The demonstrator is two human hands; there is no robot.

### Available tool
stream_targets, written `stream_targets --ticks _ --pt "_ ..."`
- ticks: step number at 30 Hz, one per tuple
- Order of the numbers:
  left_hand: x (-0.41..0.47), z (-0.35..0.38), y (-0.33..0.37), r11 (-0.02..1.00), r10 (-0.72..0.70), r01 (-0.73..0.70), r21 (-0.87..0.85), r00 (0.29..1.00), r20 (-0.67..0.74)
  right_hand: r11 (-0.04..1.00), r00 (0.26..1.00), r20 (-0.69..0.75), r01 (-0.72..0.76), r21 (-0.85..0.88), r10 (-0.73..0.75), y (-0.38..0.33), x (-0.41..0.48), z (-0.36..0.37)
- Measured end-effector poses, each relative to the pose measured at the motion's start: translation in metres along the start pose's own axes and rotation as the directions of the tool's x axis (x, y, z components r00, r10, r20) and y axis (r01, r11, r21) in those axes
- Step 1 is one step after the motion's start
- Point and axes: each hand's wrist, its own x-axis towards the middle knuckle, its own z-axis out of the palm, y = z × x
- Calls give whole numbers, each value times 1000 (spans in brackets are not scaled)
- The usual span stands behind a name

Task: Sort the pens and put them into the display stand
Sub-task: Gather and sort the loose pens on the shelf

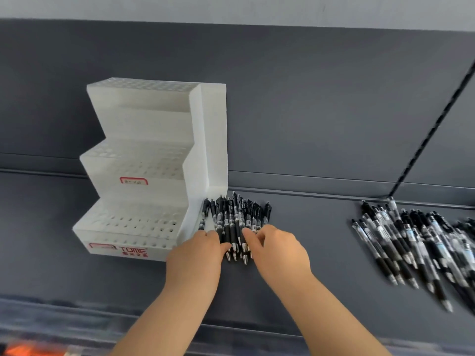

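Observation:
A white stepped display stand (144,160) with rows of empty holes stands on the grey shelf at the left. Right beside it lies a neat row of black pens (236,217), tips pointing toward me. My left hand (198,250) rests on the left end of that row, its fingers lying over the pens. My right hand (277,247) lies on the right end, fingers bent over the pens. A second, looser heap of black and clear pens (411,242) lies far to the right.
The dark grey shelf (308,240) has a back wall behind it and a slotted upright rail (437,119) at the right. Its front lip runs along the bottom, with something orange (28,349) blurred below at the lower left.

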Motion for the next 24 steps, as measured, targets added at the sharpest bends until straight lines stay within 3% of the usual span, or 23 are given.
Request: stream_targets --ticks 5,8,12,20,24 --pt "-2 -2 5 998 65 -64 11 993 -95 998 999 -37 -23 -61 21 13 -12 -6" --pt "0 -2 15 983 162 -178 -40 954 -253 990 999 -43 -12 -139 6 22 -22 -8" --pt "5 7 37 960 261 -280 -15 909 -324 980 996 -88 -40 -196 23 40 -33 -19" --pt "5 14 108 898 392 -437 -41 841 -374 985 988 -117 -118 -128 104 100 -48 -57" --pt "7 14 154 892 411 -451 -39 842 -350 981 976 -148 -175 -82 162 145 -54 -86"
